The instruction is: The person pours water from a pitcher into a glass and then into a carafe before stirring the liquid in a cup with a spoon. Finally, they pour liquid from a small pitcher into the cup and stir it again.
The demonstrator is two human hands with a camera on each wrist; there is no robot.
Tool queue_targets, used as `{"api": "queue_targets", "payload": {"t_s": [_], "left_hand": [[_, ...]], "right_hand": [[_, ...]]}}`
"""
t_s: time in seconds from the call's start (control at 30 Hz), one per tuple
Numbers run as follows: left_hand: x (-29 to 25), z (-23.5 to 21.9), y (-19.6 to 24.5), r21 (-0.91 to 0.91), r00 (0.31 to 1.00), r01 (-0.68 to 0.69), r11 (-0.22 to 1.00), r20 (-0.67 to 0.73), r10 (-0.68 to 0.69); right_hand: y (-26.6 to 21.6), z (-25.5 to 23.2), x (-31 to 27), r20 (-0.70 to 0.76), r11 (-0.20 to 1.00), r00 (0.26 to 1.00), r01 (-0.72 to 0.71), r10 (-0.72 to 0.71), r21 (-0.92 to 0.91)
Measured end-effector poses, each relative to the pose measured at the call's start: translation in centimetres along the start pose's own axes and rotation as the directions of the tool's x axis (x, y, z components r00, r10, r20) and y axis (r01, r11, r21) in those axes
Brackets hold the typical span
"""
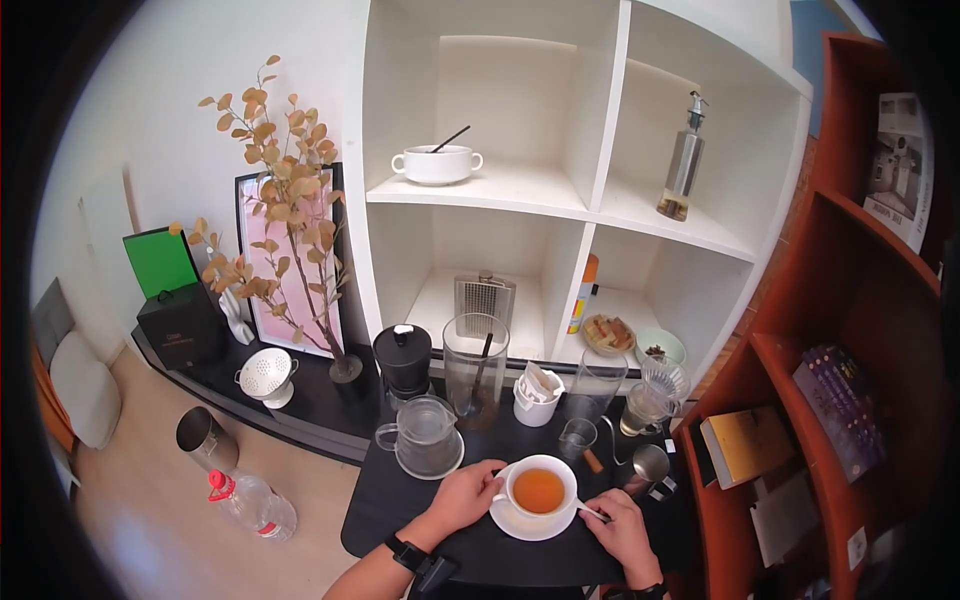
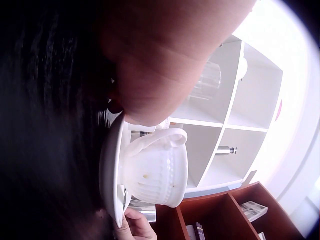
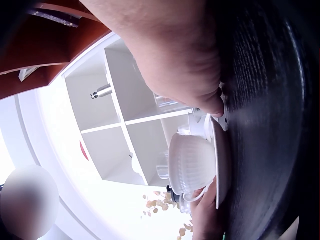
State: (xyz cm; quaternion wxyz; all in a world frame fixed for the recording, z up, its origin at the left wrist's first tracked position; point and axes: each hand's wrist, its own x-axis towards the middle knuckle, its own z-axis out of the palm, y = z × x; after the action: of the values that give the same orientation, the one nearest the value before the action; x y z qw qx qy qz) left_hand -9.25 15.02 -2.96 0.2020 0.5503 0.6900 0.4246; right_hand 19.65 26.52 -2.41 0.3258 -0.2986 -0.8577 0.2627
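A white teacup (image 1: 525,476) of amber tea stands on a white saucer (image 1: 520,528) near the front of the black table. My left hand (image 1: 468,498) grips the saucer's left rim, beside the cup's handle. At the opposite rim my right hand (image 1: 622,522) pinches the saucer between thumb and fingers. A metal spoon (image 2: 124,196) lies on the saucer with its handle toward the right hand. In the left wrist view the cup's ribbed side (image 2: 157,172) and looped handle (image 2: 167,134) show. The cup sits upright.
Behind the cup stand a glass pitcher (image 1: 425,440), a tall glass vessel (image 1: 476,370), a black grinder (image 1: 403,362) and a white mug (image 1: 536,402). A small glass cup (image 1: 578,438) and metal cup (image 1: 650,463) stand close on the right. White shelves (image 1: 480,198) rise behind.
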Motion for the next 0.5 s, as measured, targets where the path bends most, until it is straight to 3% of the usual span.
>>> {"api": "queue_targets", "payload": {"t_s": [0.2, 0.5], "left_hand": [[0.1, 0.2, -0.3, -0.024, 0.998, -0.05, 0.998, -0.031, 0.049], [0.1, -0.1, 0.6, -0.055, 1.0, -0.013, 0.998, -0.026, 0.012]], "right_hand": [[-0.7, -0.2, 0.4, 0.02, 0.999, 1.0, -0.007, 0.008, -0.037], [-1.1, 0.0, 0.5, 0.014, 1.0, 1.0, 0.007, -0.006, -0.026]]}}
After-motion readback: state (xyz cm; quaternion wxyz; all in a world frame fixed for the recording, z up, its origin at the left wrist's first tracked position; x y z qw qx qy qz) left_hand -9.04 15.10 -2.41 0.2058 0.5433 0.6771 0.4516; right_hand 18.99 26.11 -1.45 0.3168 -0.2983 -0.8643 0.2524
